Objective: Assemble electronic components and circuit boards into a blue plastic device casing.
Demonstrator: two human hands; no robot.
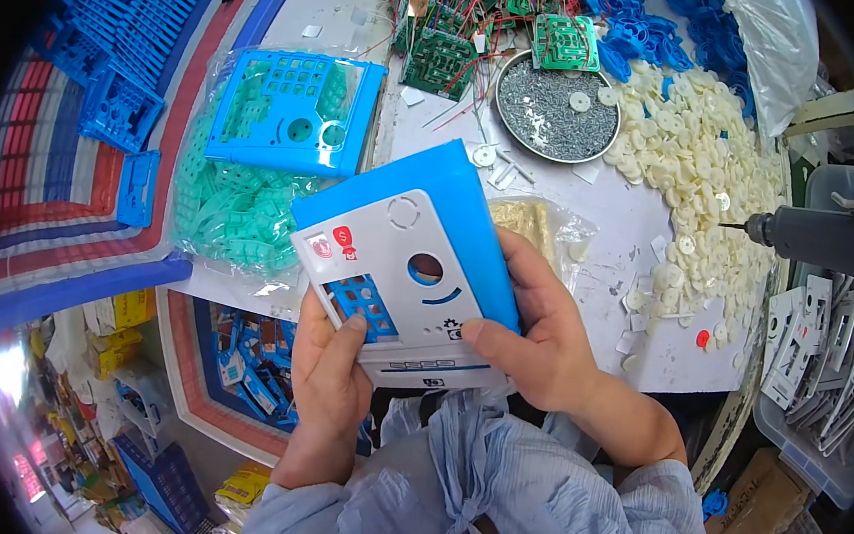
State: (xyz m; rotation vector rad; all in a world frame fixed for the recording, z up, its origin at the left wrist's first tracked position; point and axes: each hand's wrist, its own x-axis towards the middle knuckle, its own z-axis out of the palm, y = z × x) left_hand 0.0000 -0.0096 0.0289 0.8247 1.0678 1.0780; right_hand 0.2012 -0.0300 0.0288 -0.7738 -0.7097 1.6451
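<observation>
- The left hand (329, 395) is closed around the near left corner of a blue-and-white case (374, 238), thumb over its window.
- The right hand (547, 332) grips the case's right side, thumb pressed on the white face.
- The case is tilted, held above the near edge of the table (608, 281), and partly hides a gold packet (539, 226) in clear wrap.
- Just beyond the case, white pieces (500, 162) lie loose before the dish.
- A driver (820, 241) juts in from the right, its tip over heaped cream discs (701, 168); a red disc (702, 339) lies near them.
- Wired boards (441, 62) crowd the far side beside blue parts (626, 37).
- The round dish (574, 161) holds grey screws (550, 106) and two cream discs; a green board (565, 43) overlaps its far rim.
- At left, a clear bag (186, 173) holds green parts (235, 217), a blue shell (359, 111) on top.
- A clear bin (819, 454) at right holds white panels (812, 343).
- Below the table's left, a striped bin (187, 379) contains blue pieces (262, 385).
</observation>
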